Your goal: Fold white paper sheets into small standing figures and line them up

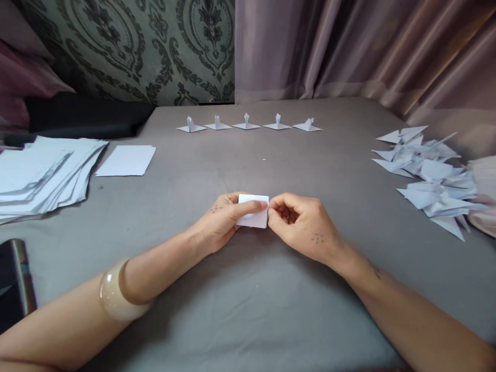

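Hands pinched on folded paper

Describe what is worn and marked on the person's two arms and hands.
Both forearms are bare, with no sleeves in view. The left forearm carries a wide, glossy, translucent cream bangle. The left hand has small dark marks on its back. The right hand shows a cluster of small dots, and a faint dark mark sits near the right wrist.

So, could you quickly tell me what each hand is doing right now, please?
Left hand: closed on the folded paper.
Right hand: pinching the same paper's right edge.
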Action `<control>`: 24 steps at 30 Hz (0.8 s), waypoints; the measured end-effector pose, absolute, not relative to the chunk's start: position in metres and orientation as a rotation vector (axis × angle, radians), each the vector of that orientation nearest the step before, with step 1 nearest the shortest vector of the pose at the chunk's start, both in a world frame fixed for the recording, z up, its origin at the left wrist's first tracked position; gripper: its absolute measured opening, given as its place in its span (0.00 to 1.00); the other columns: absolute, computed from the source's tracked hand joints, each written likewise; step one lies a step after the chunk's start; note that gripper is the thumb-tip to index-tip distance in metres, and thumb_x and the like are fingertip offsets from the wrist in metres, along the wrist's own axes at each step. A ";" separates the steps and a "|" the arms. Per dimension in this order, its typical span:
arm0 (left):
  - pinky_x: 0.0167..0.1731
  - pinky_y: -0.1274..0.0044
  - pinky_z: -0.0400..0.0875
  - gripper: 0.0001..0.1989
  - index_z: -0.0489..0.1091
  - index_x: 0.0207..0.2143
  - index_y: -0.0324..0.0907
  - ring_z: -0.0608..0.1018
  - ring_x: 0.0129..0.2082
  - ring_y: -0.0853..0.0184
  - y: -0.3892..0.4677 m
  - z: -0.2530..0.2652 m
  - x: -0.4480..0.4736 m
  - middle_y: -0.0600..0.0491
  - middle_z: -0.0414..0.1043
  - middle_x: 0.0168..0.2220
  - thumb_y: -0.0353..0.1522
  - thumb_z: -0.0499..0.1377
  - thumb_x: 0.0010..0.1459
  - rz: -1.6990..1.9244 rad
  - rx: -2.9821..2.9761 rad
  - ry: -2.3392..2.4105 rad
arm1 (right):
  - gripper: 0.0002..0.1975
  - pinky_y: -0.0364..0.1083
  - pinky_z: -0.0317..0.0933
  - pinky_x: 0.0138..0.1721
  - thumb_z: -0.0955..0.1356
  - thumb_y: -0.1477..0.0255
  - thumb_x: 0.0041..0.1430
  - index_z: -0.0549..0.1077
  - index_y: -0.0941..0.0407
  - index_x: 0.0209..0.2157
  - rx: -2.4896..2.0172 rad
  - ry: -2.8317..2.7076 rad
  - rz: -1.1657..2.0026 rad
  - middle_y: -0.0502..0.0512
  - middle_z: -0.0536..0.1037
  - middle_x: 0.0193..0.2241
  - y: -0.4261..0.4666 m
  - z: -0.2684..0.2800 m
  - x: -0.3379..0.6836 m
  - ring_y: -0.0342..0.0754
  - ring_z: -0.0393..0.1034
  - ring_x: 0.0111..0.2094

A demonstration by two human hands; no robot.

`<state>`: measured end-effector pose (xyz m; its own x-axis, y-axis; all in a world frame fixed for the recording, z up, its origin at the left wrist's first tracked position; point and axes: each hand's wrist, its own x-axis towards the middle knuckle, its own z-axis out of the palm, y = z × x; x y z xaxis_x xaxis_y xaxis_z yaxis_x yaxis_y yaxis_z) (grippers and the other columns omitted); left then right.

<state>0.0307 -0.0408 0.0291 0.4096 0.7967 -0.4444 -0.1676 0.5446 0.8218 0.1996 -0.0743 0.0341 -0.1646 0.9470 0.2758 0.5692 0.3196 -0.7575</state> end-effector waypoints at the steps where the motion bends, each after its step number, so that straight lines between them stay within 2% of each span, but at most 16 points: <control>1: 0.29 0.79 0.65 0.09 0.74 0.27 0.38 0.74 0.26 0.71 -0.041 0.029 0.031 0.54 0.73 0.25 0.33 0.70 0.45 0.692 0.775 0.957 | 0.03 0.40 0.59 0.24 0.65 0.76 0.52 0.70 0.55 0.26 -1.344 -1.830 0.667 0.46 0.70 0.19 -0.075 0.034 0.200 0.39 0.62 0.20; 8: 0.29 0.79 0.65 0.09 0.75 0.28 0.37 0.74 0.27 0.71 -0.041 0.027 0.030 0.53 0.74 0.26 0.34 0.69 0.47 0.662 0.805 0.952 | 0.03 0.40 0.59 0.25 0.66 0.76 0.52 0.70 0.55 0.26 -1.349 -1.805 0.710 0.46 0.69 0.19 -0.075 0.034 0.199 0.39 0.62 0.20; 14: 0.28 0.80 0.64 0.09 0.75 0.28 0.37 0.74 0.27 0.72 -0.041 0.028 0.029 0.53 0.74 0.27 0.34 0.68 0.48 0.632 0.811 0.939 | 0.05 0.41 0.58 0.26 0.65 0.78 0.51 0.68 0.55 0.25 -1.311 -1.911 0.492 0.46 0.69 0.21 -0.074 0.033 0.201 0.40 0.61 0.23; 19: 0.29 0.80 0.64 0.10 0.75 0.29 0.37 0.74 0.27 0.71 -0.041 0.027 0.030 0.53 0.74 0.27 0.34 0.69 0.47 0.645 0.814 0.944 | 0.02 0.40 0.59 0.24 0.66 0.76 0.52 0.71 0.56 0.29 -1.324 -1.812 0.687 0.47 0.72 0.21 -0.074 0.036 0.201 0.38 0.62 0.21; 24: 0.26 0.81 0.63 0.09 0.73 0.26 0.37 0.73 0.25 0.73 -0.041 0.029 0.030 0.54 0.72 0.25 0.33 0.68 0.47 0.643 0.811 0.963 | 0.03 0.39 0.59 0.24 0.66 0.76 0.51 0.71 0.56 0.26 -1.347 -1.788 0.698 0.45 0.70 0.19 -0.072 0.034 0.199 0.38 0.62 0.20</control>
